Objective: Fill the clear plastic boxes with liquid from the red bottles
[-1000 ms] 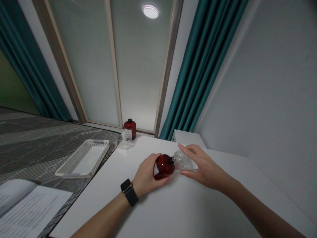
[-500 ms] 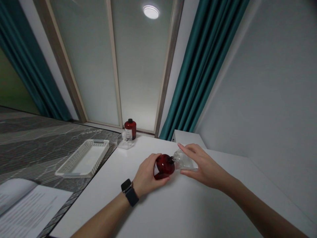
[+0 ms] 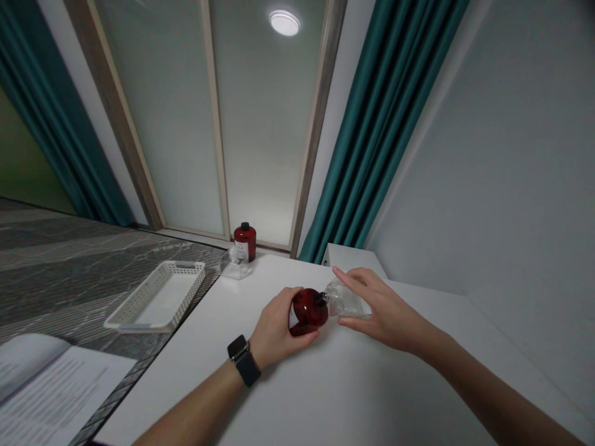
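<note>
My left hand (image 3: 280,326), with a dark watch on the wrist, grips a dark red bottle (image 3: 310,308) that is tilted to the right. The neck of the bottle meets the mouth of a clear bottle (image 3: 343,298). Around the clear bottle curl the thumb and fingers of my right hand (image 3: 382,310), hiding part of it. Whether liquid is flowing between the two I cannot tell. Both hands are above the white table (image 3: 325,384).
At the table's far left corner stand a capped dark red bottle (image 3: 250,238) with a white label and a clear bottle (image 3: 235,266). A white basket (image 3: 162,263) and an open booklet (image 3: 88,384) lie to the left. Behind the table is a white box (image 3: 356,257).
</note>
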Demonstrator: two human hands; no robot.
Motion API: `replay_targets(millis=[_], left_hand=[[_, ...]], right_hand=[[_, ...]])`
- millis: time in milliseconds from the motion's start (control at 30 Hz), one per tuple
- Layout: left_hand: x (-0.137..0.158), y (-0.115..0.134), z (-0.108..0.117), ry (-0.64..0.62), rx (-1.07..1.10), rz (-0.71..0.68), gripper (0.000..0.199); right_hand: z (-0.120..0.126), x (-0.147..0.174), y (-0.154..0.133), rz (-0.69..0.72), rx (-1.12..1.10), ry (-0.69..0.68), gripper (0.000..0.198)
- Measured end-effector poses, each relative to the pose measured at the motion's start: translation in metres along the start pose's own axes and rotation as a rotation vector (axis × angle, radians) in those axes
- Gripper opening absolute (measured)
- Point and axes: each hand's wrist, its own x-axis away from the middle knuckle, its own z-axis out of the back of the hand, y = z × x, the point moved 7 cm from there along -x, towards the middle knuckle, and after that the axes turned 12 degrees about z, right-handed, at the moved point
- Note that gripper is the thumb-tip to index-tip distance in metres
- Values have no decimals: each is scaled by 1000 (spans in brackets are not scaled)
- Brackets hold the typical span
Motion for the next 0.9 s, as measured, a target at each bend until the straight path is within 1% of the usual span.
replay_targets(millis=[667,900], left_hand=[[0,-1,-1,-12,-19,-5,68],[1,-2,-2,-16,-20,-14,69]], right_hand=[[3,-3,-2,21,-21,-38,88],[2,-2,0,8,-25,-46,88]])
